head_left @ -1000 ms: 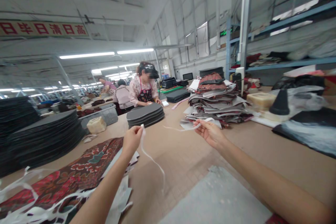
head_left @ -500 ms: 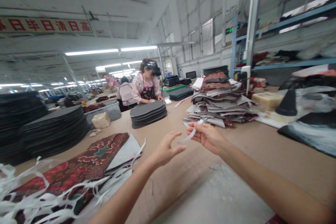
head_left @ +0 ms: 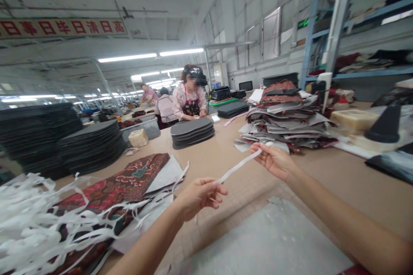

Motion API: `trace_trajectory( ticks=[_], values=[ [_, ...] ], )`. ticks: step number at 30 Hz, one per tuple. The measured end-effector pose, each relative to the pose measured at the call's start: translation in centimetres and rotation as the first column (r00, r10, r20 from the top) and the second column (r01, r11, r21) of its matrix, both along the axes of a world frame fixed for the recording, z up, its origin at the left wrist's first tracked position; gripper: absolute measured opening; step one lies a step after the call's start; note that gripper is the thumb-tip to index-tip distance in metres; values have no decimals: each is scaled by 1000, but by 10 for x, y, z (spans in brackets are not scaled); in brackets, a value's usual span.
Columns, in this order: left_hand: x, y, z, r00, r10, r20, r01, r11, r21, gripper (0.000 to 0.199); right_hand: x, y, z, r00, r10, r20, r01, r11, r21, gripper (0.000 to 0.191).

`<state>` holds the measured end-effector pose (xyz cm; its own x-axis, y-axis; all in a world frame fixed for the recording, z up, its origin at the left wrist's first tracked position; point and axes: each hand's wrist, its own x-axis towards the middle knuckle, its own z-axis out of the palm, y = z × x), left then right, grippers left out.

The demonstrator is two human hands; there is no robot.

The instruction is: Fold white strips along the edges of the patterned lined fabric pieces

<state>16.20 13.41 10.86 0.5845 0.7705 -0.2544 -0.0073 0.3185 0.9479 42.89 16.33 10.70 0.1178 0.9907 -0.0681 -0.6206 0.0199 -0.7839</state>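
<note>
holding a white strip point(head_left: 239, 166) stretched between both my hands over the table point(head_left: 322, 180)
left hand point(head_left: 198, 195) and right hand point(head_left: 274, 161) each pinched shut on an end, patterned fabric point(head_left: 129, 178) just left.

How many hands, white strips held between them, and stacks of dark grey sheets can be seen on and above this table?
Hands of the wearer: 2, left hand and right hand
White strip held between them: 1
Stacks of dark grey sheets: 3
Total: 6
</note>
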Motion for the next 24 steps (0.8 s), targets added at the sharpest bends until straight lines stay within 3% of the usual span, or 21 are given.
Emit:
trace_trajectory(
  ticks=[5, 9, 12, 16, 20, 22, 24],
  values=[
    [6, 1, -8, 986, 133, -100, -121, 985, 120, 37, -7, -6, 3, 997, 70, 26, -71, 995, 74, 15],
    [-4, 9, -10, 949, 290, -123, -262, 943, 206, 45, 1, -1, 2, 1000, 6, 21, -9, 991, 136, 6],
    [-15, 10, -13, 932, 325, -159, -292, 935, 200, 46, 6, 2, 2, 1000, -30, -6, 31, 985, 170, 8],
    [-20, 3, -26, 914, 297, -277, -248, 949, 197, 48, 5, 1, 7, 994, -105, -34, 110, 963, 247, 6],
    [-13, 3, -42, 893, 172, -416, -95, 975, 199, 49, 0, -3, 11, 987, -158, 2, 148, 931, 335, 19],
    [-8, 7, -46, 870, 119, -479, -24, 980, 199, 53, -2, -5, 12, 982, -182, 51, 151, 918, 366, 24],
    [-3, 9, -42, 862, 138, -487, -22, 971, 237, 56, -4, -7, 12, 956, -239, 170, 156, 906, 392, 26]
  ],
)
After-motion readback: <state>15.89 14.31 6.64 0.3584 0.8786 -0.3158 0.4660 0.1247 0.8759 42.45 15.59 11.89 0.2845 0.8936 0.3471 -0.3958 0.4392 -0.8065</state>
